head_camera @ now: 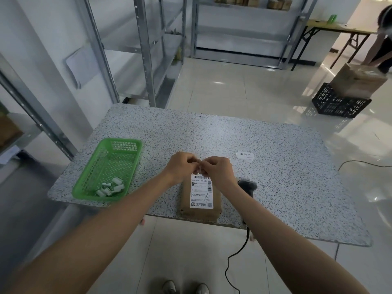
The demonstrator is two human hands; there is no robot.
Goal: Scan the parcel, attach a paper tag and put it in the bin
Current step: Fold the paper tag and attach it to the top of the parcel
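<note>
A: Where is the parcel (pixel 200 200)?

B: It is a brown box lying flat on the speckled tabletop (pixel 275 166), low in the middle of the frame, close to the near edge. A white shipping label (pixel 201 193) with bar codes is stuck on top of it.

A: What are the hands doing?

B: The left hand (pixel 180 166) and the right hand (pixel 217 169) are close together, just above the far end of the parcel. The fingers of both are curled and pinching something small and pale between them. It is too small to tell what it is.

A: What is beside the parcel?

B: A black scanner (pixel 247 186) lies just to its right, partly hidden by the right arm. Its black cord (pixel 233 257) hangs down to the floor. A small white paper tag (pixel 245 155) lies on the tabletop, up and to the right of the hands.

A: And on the left?

B: A green basket (pixel 108 168) sits at the left of the tabletop. Small white pieces (pixel 110 187) lie in its near corner.

A: Anything farther away?

B: A black crate (pixel 339 102) holding a brown box (pixel 358 80) stands on the floor at the upper right. Another person (pixel 381 39) bends over it. Metal shelves (pixel 148 49) stand at the back.
</note>
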